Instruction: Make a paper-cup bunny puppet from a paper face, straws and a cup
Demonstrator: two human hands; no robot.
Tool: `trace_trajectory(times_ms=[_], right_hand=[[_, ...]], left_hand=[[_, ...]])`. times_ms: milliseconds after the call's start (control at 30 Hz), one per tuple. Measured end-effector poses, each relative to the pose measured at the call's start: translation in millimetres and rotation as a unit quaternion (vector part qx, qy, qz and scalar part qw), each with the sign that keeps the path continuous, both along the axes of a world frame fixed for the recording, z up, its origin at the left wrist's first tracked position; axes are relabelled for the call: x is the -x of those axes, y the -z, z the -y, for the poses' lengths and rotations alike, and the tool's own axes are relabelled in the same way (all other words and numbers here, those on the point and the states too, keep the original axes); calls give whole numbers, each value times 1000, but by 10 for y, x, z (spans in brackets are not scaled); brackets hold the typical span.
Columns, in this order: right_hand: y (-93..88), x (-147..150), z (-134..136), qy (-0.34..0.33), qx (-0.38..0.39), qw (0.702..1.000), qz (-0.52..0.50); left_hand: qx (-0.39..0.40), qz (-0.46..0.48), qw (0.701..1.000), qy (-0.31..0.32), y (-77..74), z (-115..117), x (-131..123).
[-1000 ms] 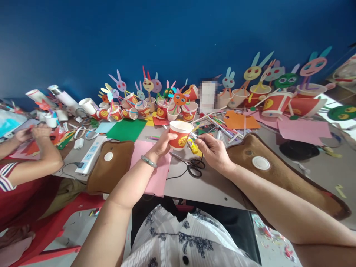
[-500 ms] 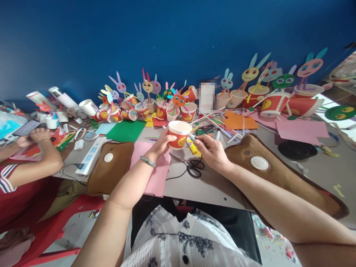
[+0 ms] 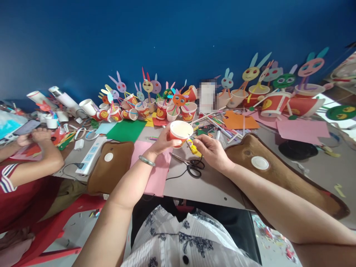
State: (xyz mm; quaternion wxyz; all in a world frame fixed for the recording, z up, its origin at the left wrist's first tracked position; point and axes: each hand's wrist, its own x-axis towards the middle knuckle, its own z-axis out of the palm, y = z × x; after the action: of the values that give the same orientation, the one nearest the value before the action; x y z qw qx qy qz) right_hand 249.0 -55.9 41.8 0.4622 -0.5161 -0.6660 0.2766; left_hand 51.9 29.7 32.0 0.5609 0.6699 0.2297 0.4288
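My left hand [image 3: 164,141] is wrapped round a red paper cup [image 3: 178,143] with a white rim, its mouth tipped toward me so the pale inside shows. Just right of the cup, my right hand [image 3: 210,150] is closed in a pinch, fingertips close to the cup's side; what it pinches is mostly hidden. A yellow tube [image 3: 191,146] is partly visible between the two hands. Below them, black-handled scissors [image 3: 194,168] lie on the grey table, their blades pointing up and left. A pink paper sheet [image 3: 152,174] lies under my left wrist.
Paper-cup figures [image 3: 178,100] line the blue wall. Brown hand warmers [image 3: 110,170] flank my arms, with a power strip [image 3: 93,154] at left. Green paper [image 3: 126,129], orange paper [image 3: 240,120] and loose sticks are spread behind. A co-worker's hands [image 3: 39,136] are at far left.
The cup has tilted toward me, so more of its inside and less of its red side shows. My right hand stays beside it, almost unmoved.
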Motion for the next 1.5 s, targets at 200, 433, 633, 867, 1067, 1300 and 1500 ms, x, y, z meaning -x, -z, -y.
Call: trace_trajectory(times_ms=[200, 433, 633, 867, 1067, 1300, 1500], right_hand=[[20, -12, 16, 22, -52, 995, 87], [7, -35, -45, -58, 86, 995, -8], [9, -38, -41, -2, 42, 998, 51], [-4, -28, -49, -25, 62, 997, 30], [27, -25, -45, -8, 39, 998, 40], [82, -32, -58, -2, 11, 999, 53], [117, -31, -64, 4, 2, 998, 69]], left_hand=[[-110, -55, 989, -80, 30, 5, -75], [-170, -90, 976, -98, 95, -51, -78], [-205, -94, 969, -100, 101, -81, -78], [-210, -96, 968, -101, 103, -77, -75], [-210, -80, 968, -112, 114, -57, -100], [-228, -80, 961, -137, 149, -9, -101], [-246, -94, 949, -172, 206, -27, -121]])
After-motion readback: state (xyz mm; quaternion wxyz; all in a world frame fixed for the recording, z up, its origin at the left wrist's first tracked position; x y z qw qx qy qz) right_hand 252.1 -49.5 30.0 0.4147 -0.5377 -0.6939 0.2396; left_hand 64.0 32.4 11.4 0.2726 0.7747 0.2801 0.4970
